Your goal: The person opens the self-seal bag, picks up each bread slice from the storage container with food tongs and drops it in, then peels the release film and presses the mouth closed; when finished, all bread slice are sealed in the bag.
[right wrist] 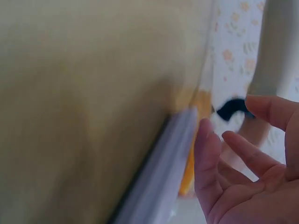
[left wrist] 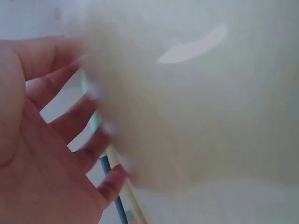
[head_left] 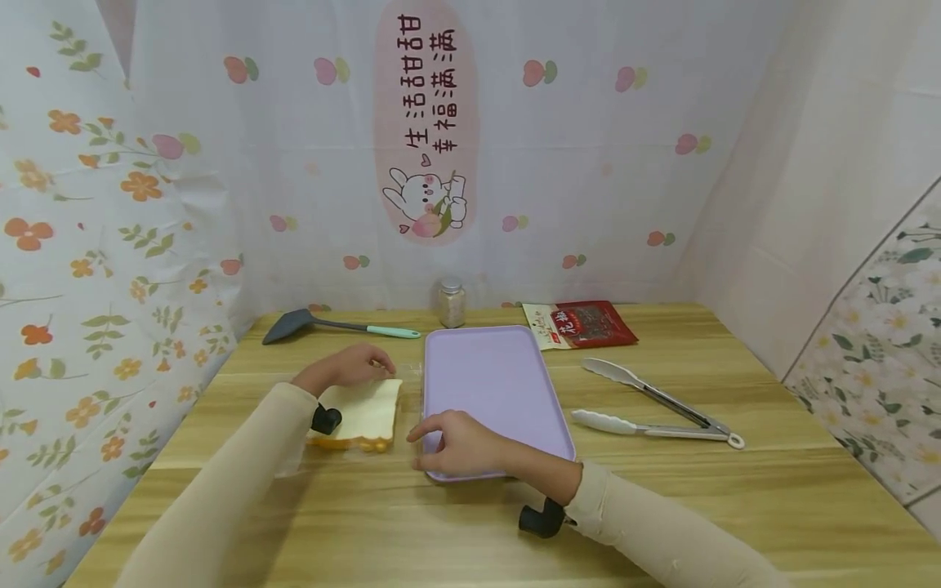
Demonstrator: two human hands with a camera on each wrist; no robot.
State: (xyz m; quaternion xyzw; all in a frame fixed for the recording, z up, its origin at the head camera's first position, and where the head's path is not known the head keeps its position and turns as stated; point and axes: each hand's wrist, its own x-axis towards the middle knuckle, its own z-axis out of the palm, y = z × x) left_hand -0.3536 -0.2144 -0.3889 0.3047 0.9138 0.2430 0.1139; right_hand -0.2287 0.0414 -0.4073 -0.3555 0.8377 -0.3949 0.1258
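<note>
With left hand (head_left: 351,367), reaching over far side of thick pale-yellow bread slice (head_left: 371,412) with orange crust, at left on wooden worktop (head_left: 353,523), edged by clear plastic film (head_left: 410,384) at right. Unable to tell if pinching film. With right hand (head_left: 463,443), bending loosely at near left corner of flat lilac tray (head_left: 485,367), with grip released. Lying far, at left: dark-grey, mint-handled spatula (head_left: 289,327).

1 jar (head_left: 452,305) between spatula (head_left: 340,324), packet (head_left: 584,325); tongs (head_left: 680,432) splayed.

Open rm at table (head_left: 382,531) front btwn sleeves (head_left: 228,482); tongs (head_left: 671,431) block R of tray (head_left: 485,367), spatula (head_left: 341,326) rear L.
</note>
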